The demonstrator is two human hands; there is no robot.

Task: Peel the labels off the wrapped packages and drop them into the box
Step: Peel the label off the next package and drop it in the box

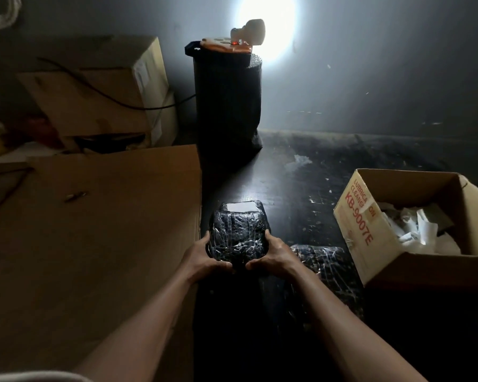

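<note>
- Nearest the lens, the left forearm (149, 321) and the right forearm (351, 321) are extending from the lower edge and converging on one package, so that both of its sides are being supported.
- At far left, a flat cardboard sheet (94, 230) is lying with its right edge just beside that package; it appears to be taking no part in this step.
- Next, the left grip (204, 257) is curling around the near left corner of the held package (238, 238).
- Between the two grips, the held package is either resting on the dark surface (287, 188) or being lifted just clear of it; which one cannot be told. Its white label (240, 207) is facing up at the far end, apparently being presented for peeling.
- On the other side, the right grip (273, 257) is clasping the near right corner, steadying the package; neither grip is touching the label yet.
- Just beside the right grip, a second wrapped package (323, 263) is lying, probably awaiting its turn; no label is showing on it.
- At right, the open box (353, 216) is standing near the packages, already holding white paper scraps (417, 230), and is likely being kept within reach for dropping labels.
</note>
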